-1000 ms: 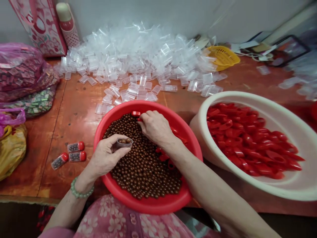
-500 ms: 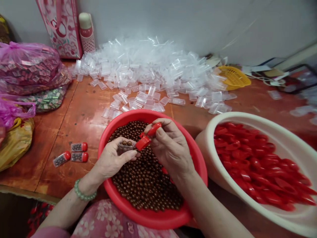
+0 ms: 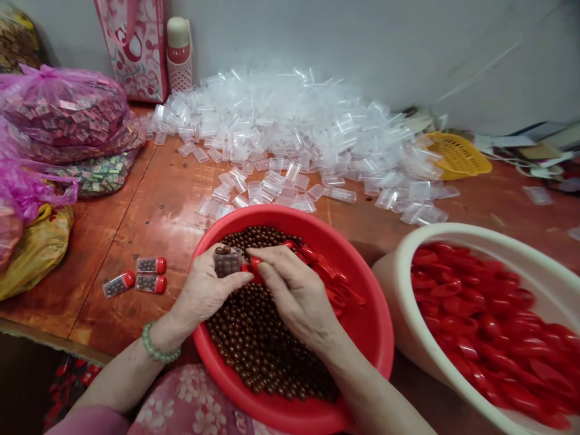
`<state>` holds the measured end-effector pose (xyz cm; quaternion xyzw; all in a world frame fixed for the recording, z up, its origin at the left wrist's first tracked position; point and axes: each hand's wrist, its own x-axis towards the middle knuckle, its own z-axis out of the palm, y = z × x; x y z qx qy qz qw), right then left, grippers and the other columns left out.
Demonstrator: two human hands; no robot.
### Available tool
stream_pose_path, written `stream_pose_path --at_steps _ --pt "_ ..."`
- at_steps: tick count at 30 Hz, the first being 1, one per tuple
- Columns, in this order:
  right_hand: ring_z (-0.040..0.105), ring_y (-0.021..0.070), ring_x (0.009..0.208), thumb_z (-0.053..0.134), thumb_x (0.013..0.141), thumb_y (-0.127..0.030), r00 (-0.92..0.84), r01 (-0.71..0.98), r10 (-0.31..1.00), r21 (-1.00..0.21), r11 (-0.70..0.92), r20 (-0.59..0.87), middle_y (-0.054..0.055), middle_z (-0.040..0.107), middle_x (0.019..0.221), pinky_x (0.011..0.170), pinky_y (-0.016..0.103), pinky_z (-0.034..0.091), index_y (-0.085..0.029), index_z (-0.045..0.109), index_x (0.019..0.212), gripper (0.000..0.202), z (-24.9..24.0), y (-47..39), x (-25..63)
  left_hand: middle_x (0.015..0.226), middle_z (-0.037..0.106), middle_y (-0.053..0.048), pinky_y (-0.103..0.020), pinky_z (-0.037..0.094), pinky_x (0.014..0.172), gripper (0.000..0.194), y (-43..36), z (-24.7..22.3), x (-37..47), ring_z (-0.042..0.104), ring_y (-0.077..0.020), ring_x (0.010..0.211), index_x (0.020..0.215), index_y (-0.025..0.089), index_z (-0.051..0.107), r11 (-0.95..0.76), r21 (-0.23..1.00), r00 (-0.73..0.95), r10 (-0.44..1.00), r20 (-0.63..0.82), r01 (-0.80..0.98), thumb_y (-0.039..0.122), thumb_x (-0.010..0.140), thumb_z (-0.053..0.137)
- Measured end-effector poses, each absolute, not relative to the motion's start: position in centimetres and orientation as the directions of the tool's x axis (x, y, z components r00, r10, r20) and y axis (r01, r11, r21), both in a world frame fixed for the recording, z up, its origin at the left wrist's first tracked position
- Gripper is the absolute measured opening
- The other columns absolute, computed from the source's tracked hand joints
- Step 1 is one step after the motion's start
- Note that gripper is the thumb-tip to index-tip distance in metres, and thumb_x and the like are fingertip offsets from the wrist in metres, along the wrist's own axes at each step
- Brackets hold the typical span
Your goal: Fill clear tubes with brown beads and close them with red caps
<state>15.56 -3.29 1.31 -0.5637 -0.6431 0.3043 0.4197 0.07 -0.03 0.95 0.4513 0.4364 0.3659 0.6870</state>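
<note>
Pinching a clear case over the red basin, the left hand steadied it; the right hand held a red cap at its end; straight pressure seemed best.

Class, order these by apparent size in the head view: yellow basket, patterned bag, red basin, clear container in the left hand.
1. Red basin
2. Patterned bag, cut off at the top
3. Yellow basket
4. Clear container
</note>
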Motion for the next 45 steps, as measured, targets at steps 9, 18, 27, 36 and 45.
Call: stream_pose_path --at_steps 9,18,27,36,45 --pt "0.065 0.0199 0.103 0.048 0.095 -0.022 -0.274 0.648 0.941 -0.685 0.334 0.199 0.012 0.064 0.116 0.088 0.034 0.056 -0.022 0.055 0.133 0.038 1.3 -4.1 16.3 0.085 0.061 0.0 -0.026 0.048 0.077 0.018 0.0 0.7 0.0 0.057 -0.0109 0.078 0.089 0.014 0.056 0.291 0.954 0.402 0.884 -0.239 -0.073 0.02 0.076 0.066" --pt "0.069 0.0185 0.088 0.067 0.083 -0.029 -0.014 0.327 0.997 -0.942 0.072 0.072 0.004 0.072 0.098 0.081 0.033 0.057 -0.023 0.069 0.104 0.022 2.9 -2.0 18.3 0.085 0.064 -0.004 -0.025 0.052 0.069 0.034 0.0 1.0 -0.3 0.064 -0.0118 0.073 0.095 0.013 0.055 0.545 0.832 0.642 0.676 -0.36 -0.107 0.036 0.076 0.072" --pt "0.069 0.0179 0.09 0.064 0.085 -0.022 -0.154 0.326 0.975 -0.923 0.206 0.163 0.004 0.074 0.097 0.083 0.033 0.056 -0.023 0.071 0.1 0.017 2.6 -1.0 17.1 0.074 0.062 -0.001 -0.025 0.05 0.064 0.027 0.0 0.6 -0.1 0.061 -0.0109 0.066 0.095 0.013 0.056 0.535 0.844 0.671 0.635 -0.383 -0.024 0.029 0.078 0.068" --pt "0.068 0.018 0.083 0.066 0.084 -0.023 -0.141 0.447 0.979 -0.873 0.196 0.148 0.004 0.073 0.091 0.077 0.032 0.055 -0.024 0.072 0.098 0.015 2.5 -1.6 19.8 0.075 0.06 0.0 -0.025 0.049 0.066 0.016 0.1 0.9 -0.2 0.06 -0.0103 0.068 0.089 0.015 0.054 0.499 0.866 0.643 0.67 -0.37 -0.022 0.025 0.08 0.062" --pt "0.069 0.0151 0.084 0.066 0.084 -0.017 0.009 0.305 0.964 -0.918 0.252 0.268 0.002 0.074 0.092 0.079 0.029 0.056 -0.024 0.072 0.098 0.017 2.2 -1.9 16.8 0.081 0.059 0.0 -0.027 0.046 0.072 0.02 0.2 0.6 0.1 0.057 -0.0113 0.072 0.094 0.015 0.055 0.469 0.883 0.653 0.677 -0.34 -0.027 0.025 0.078 0.063"
